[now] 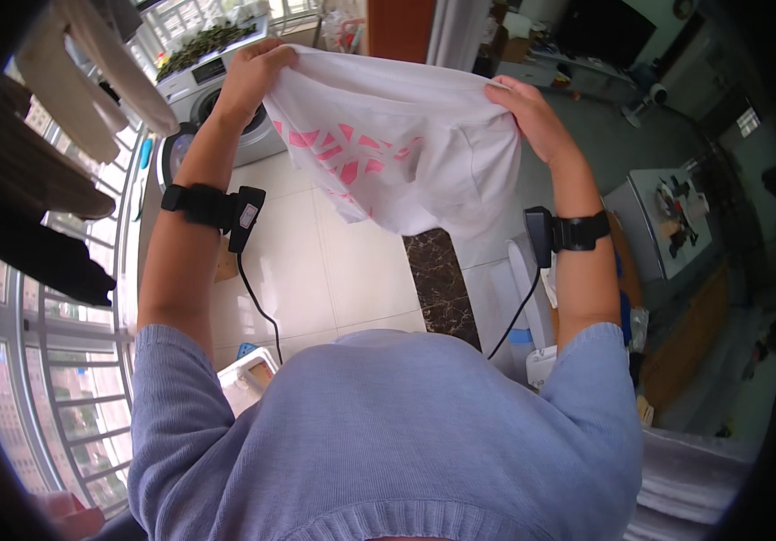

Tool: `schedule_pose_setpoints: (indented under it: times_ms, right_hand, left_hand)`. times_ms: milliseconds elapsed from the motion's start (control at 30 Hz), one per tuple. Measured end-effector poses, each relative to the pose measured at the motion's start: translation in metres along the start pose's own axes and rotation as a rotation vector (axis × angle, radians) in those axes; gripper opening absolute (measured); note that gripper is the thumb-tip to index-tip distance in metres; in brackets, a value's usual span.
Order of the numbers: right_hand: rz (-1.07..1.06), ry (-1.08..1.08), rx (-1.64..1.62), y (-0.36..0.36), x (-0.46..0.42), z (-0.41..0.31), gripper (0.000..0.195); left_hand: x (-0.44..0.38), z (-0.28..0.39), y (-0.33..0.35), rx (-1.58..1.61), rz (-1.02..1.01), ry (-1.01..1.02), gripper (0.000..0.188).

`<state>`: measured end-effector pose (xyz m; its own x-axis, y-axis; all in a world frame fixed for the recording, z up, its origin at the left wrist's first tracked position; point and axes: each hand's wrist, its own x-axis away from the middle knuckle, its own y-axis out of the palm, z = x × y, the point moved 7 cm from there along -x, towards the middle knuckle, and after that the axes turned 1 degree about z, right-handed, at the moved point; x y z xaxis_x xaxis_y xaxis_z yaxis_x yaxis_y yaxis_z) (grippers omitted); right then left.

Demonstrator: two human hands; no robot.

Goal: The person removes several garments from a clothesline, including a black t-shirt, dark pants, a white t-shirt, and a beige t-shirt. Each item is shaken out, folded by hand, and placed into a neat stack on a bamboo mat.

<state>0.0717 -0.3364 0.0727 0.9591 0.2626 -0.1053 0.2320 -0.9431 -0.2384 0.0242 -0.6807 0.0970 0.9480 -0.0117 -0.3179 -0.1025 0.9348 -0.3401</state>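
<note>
A white cloth garment (455, 155) with a pink printed pattern hangs stretched between my hands, well out in front of me. My left hand (259, 67) pinches its upper left corner. At the opposite upper corner, my right hand (526, 111) grips the edge with the thumb on top. The garment's top edge runs nearly straight between the two grips, and the lower part drapes loosely in folds above the floor. Whether it is a shirt or another piece of clothing cannot be told for certain.
A front-loading washing machine (263, 135) stands ahead on the left, with dried leaves (205, 51) spread on top. Trousers (67, 81) hang along the barred window at left. A dark marble strip (442, 284) crosses the tiled floor. At right is a low table (658, 223) bearing small items.
</note>
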Motion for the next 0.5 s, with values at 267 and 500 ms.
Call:
schedule_pose_setpoints:
  times_ms: [267,500]
  right_hand:
    - [0.450,-0.616,0.935,-0.023,0.053,-0.047,0.028]
    - [0.092,-0.148,0.976,-0.037,0.049,0.075,0.031]
  left_hand:
    - [-0.021,0.081,0.089,0.223,-0.031,0.062,0.022]
    - [-0.028,0.103,0.139,0.056,-0.137,0.175,0.024]
